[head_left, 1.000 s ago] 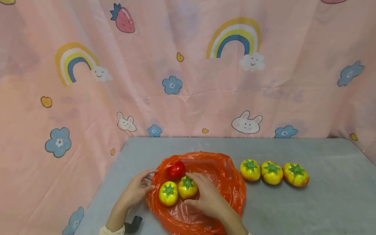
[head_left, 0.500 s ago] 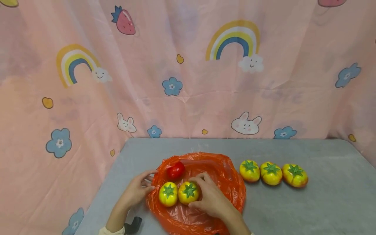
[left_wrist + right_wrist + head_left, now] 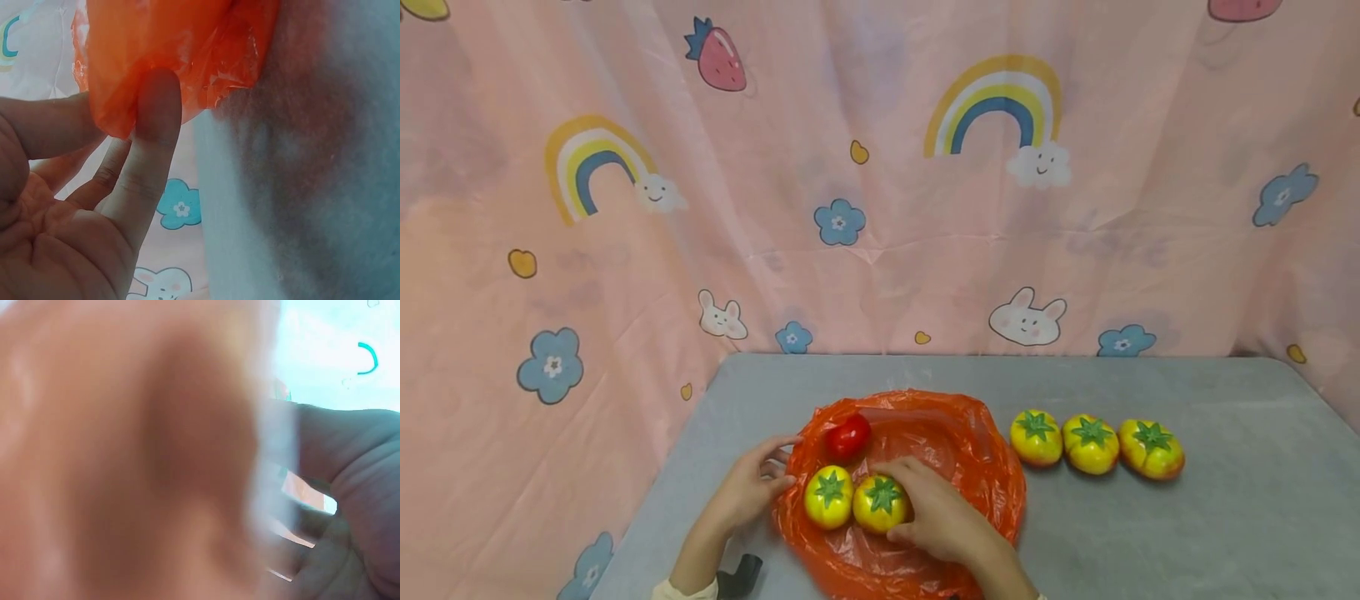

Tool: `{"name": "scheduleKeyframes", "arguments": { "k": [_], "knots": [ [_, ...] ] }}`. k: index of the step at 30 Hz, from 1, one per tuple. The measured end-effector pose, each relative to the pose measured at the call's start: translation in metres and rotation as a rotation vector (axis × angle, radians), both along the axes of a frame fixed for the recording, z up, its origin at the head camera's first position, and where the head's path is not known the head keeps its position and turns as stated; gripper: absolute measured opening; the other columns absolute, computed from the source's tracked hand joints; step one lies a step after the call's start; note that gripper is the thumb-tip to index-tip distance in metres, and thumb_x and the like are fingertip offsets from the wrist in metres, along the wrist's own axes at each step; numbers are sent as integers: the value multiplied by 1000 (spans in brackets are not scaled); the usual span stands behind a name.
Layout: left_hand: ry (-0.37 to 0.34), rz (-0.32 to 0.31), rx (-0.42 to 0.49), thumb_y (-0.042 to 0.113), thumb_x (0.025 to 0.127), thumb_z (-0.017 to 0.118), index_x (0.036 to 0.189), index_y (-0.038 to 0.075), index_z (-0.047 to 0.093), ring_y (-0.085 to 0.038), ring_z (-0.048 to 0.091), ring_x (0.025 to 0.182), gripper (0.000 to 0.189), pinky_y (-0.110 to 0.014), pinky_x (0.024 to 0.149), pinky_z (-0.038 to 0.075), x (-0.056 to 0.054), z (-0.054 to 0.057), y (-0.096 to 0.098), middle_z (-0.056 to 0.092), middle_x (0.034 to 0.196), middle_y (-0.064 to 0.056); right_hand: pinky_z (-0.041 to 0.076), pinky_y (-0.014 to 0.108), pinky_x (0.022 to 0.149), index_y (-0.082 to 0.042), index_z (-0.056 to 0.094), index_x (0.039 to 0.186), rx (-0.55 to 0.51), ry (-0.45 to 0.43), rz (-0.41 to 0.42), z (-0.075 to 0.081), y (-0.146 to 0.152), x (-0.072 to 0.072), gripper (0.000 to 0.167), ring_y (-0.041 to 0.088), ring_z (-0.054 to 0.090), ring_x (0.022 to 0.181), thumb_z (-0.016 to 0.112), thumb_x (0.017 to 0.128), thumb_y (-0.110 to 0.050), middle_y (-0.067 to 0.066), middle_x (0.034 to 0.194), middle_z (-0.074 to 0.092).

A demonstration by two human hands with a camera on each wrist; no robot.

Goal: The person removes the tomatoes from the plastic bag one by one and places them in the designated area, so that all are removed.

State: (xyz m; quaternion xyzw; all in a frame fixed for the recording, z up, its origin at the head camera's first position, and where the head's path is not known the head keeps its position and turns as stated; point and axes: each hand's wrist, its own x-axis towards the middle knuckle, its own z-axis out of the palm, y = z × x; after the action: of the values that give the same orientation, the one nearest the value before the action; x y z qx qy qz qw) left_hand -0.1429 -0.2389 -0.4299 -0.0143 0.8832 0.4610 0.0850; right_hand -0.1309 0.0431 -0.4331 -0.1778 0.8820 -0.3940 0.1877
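Observation:
An orange plastic bag [image 3: 925,575] lies spread with its mouth turned up. My left hand [image 3: 751,483] pinches its left rim between thumb and fingers, as the left wrist view shows on the bag [image 3: 169,37]. Inside, my right hand [image 3: 936,508] curls its fingers and thumb round the right side of a yellow tomato with a green star-shaped top [image 3: 881,504]. A second yellow tomato [image 3: 828,497] sits just left of it. Behind them is a shiny red fruit [image 3: 848,437]. In the right wrist view a large blur hides most of the hand's work.
Three more yellow tomatoes [image 3: 1092,444] stand in a row to the right of the bag on the grey table [image 3: 1150,542]. A dark curved object [image 3: 741,575] is beside my left wrist. A pink printed curtain [image 3: 880,275] hangs behind the table.
My right hand has brought the held yellow tomato slightly toward me, in line with the other one in the bag. My left hand has stayed at the bag's rim.

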Motion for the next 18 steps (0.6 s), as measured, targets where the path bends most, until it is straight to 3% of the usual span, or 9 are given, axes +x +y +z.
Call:
{"name": "scheduleKeyframes", "arguments": {
  "k": [11, 18],
  "knots": [
    [-7, 5, -15, -6, 87, 67, 133, 16, 60, -18, 64, 85, 52, -32, 72, 57, 0, -1, 0, 64, 110, -11, 48, 59, 100, -30, 57, 128, 24, 12, -40, 4, -7, 7, 65, 21, 58, 116, 89, 72, -21, -6, 131, 60],
    [-18, 40, -48, 8, 91, 68, 130, 23, 63, -16, 64, 85, 42, -33, 75, 58, -1, 1, 2, 65, 108, -7, 49, 58, 97, -31, 57, 127, 38, -4, -76, 10, -5, 16, 65, 19, 57, 112, 90, 71, -28, -7, 129, 60]
  ]
}}
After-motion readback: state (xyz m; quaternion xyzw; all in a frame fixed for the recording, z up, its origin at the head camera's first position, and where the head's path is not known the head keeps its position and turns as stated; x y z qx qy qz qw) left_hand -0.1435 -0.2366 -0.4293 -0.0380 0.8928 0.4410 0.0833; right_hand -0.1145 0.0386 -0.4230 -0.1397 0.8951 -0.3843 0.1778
